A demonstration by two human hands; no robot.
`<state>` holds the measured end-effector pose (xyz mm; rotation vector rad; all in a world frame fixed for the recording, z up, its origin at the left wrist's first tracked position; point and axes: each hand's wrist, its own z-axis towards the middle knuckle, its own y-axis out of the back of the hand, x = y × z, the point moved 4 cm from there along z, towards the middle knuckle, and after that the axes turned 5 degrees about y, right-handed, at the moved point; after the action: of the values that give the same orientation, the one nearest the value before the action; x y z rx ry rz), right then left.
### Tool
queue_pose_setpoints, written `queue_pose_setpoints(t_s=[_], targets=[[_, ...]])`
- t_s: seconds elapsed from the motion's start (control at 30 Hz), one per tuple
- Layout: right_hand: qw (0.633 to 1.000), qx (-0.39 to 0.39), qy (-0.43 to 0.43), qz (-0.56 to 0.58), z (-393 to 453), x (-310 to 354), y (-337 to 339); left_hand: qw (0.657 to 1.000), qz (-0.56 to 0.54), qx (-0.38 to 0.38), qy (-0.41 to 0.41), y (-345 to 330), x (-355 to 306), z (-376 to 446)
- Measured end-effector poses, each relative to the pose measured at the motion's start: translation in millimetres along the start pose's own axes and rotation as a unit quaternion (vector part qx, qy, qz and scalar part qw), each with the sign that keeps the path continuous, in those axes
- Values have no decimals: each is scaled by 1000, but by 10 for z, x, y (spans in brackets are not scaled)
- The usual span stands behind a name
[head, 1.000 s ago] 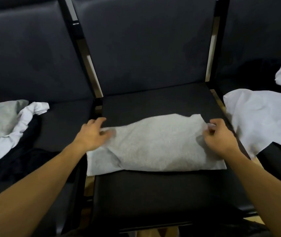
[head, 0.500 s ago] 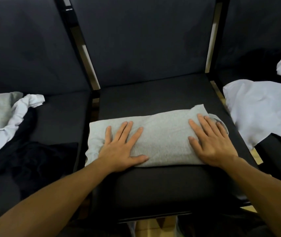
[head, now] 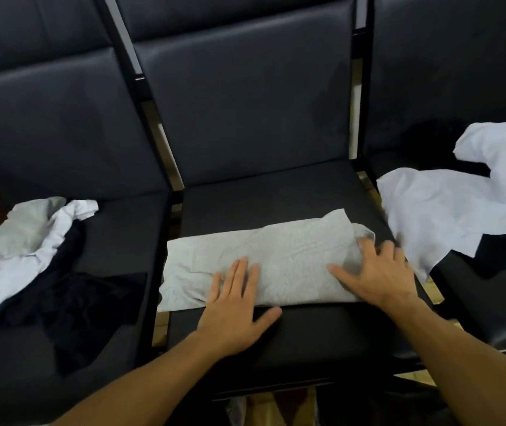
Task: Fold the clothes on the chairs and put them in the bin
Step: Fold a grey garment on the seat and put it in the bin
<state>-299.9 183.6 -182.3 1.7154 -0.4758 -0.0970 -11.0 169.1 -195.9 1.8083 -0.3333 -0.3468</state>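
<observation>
Grey garment [head: 276, 259]: folded into a long band, lay across the middle chair seat [head: 276, 192]. Left hand [head: 233, 315]: flat, fingers straight and together, on its near edge. Right hand [head: 377, 275]: fingers spread, pressing its right end. White shirt [head: 448, 210] on the right chair; mixed pile [head: 30, 241] on the left chair.

A waiting area or hall seating row is showing here: three black padded chairs [head: 245, 103] with dark metal frames are standing side by side, loose clothes are lying on their seats, over a pale wooden floor [head: 433, 298].
</observation>
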Motion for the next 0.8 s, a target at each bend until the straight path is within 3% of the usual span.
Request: queue_pose_setpoints(t_s=[0.2, 0.37, 0.47, 0.53, 0.6, 0.63, 0.67, 0.73, 0.8], targets=[[984, 43, 29, 171, 5, 257, 64, 1000, 4, -10, 9, -195, -41, -20], [949, 9, -29, 315, 94, 376, 312, 999, -12, -38, 17, -178, -36, -20], [926, -46, 5, 374, 100, 752, 508, 998, -22, -60, 6, -180, -38, -10], [874, -19, 85, 478, 9, 1182, 659, 997, -24, -71, 4, -200, -47, 12], [770, 101, 185, 602, -136, 1710, 794, 995, -33, -99, 8, -185, -13, -18], [732, 150, 226, 625, -198, 1895, 832, 993, -38, -109, 10, -161, -15, -35], [718, 172, 262, 622, -239, 2015, 849, 995, -50, -89, 18, -127, -24, -45], [760, 146, 292, 562, -233, 2066, 745, 995, -83, -6, 51, -168, -19, -53], [837, 121, 292, 447, -168, 2037, 491, 990, -117, 21, 70, -197, 30, -50]])
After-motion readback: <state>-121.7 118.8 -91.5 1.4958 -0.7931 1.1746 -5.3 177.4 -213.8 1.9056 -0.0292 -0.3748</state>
